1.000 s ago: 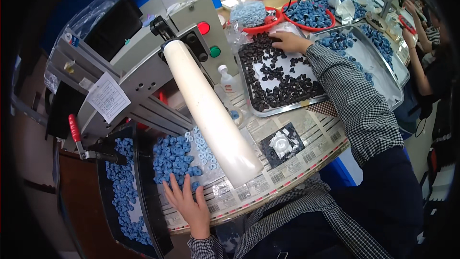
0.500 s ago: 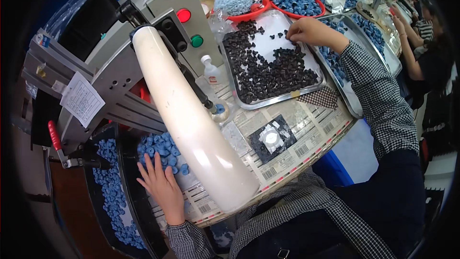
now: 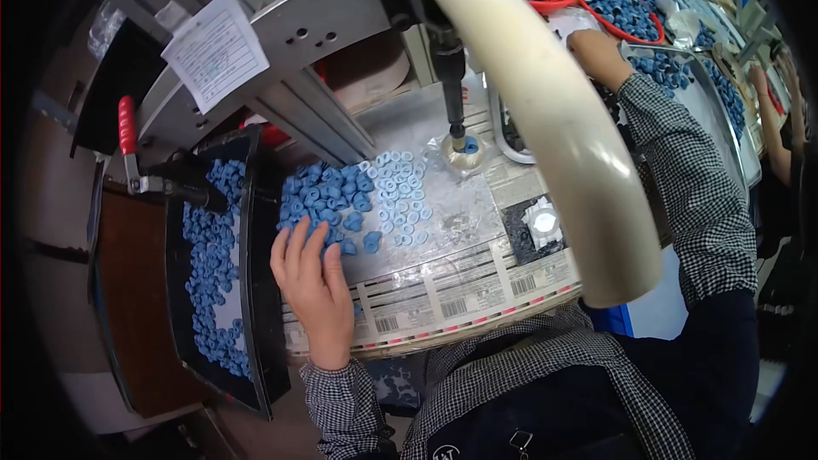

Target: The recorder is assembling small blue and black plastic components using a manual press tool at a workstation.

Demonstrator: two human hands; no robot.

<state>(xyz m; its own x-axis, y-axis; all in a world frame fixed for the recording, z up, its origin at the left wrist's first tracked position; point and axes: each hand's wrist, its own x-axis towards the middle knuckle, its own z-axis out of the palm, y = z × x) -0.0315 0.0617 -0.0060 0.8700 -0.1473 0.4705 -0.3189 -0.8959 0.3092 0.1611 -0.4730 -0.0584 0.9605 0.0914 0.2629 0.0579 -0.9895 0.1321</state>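
My left hand (image 3: 313,290) rests with fingers stretched out at the near edge of a heap of blue rubber caps (image 3: 328,192). Its fingertips touch or nearly touch the closest caps. Beside the heap lie many flat pale-blue rings (image 3: 400,196) on a clear sheet. My right hand (image 3: 599,58) reaches far over the tray of small black parts, its fingers curled; whatever they hold is hidden. A thick white tube-shaped cover (image 3: 545,111) blocks most of that tray. Under the machine's dark vertical rod (image 3: 449,77), a blue piece (image 3: 467,146) sits in a round pale holder (image 3: 460,158).
A black bin (image 3: 247,290) of blue caps stands left, below a red-handled clamp (image 3: 128,132). A small black plate with a white piece (image 3: 544,221) lies right of the sheet. Metal trays (image 3: 724,119) and a red-rimmed basket (image 3: 654,30) stand far right, near another person's arm (image 3: 771,119).
The view has swung left, bringing the pale rings into sight and the white cover across the black-parts tray. My left hand stays by the blue caps; my right hand stays over the tray.
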